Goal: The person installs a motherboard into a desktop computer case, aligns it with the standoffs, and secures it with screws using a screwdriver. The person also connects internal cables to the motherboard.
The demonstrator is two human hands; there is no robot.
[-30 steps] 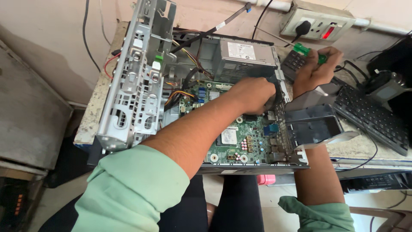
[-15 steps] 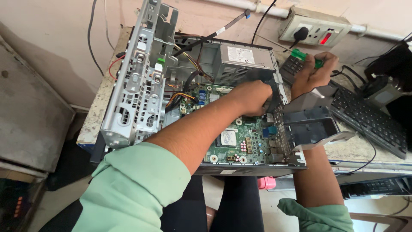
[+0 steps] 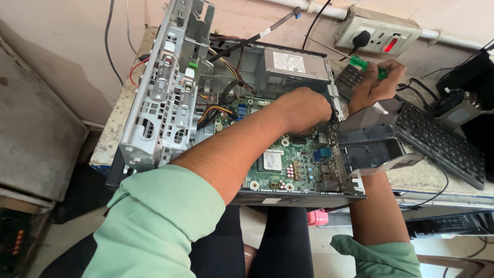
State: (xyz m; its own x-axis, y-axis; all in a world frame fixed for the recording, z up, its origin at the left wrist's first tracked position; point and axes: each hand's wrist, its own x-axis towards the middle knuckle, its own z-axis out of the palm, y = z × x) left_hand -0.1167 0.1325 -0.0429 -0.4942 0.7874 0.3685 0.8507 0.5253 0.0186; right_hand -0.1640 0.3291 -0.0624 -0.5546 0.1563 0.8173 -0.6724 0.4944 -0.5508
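Note:
An open desktop computer case (image 3: 303, 195) lies on the table, its green motherboard (image 3: 288, 159) exposed. My left hand (image 3: 301, 108) reaches into it past the grey power supply (image 3: 290, 69), fingers curled down over a black part (image 3: 329, 117) at the case's right wall; what lies under the palm is hidden. My right hand (image 3: 378, 85) hovers just outside the case, above a small keypad (image 3: 350, 78), closed around a green-handled screwdriver (image 3: 366, 66). The swung-up metal drive cage (image 3: 164, 92) stands along the case's left side.
A black keyboard (image 3: 437, 141) lies to the right, with a dark fan part (image 3: 455, 110) behind it. A wall socket strip (image 3: 378, 33) with a plug sits at the back. A grey plastic shroud (image 3: 373, 149) rests by the case's right edge. Cables trail over the table.
Both hands stay almost where they were; the left hand remains inside the case and the right keeps the screwdriver. The view has shifted slightly.

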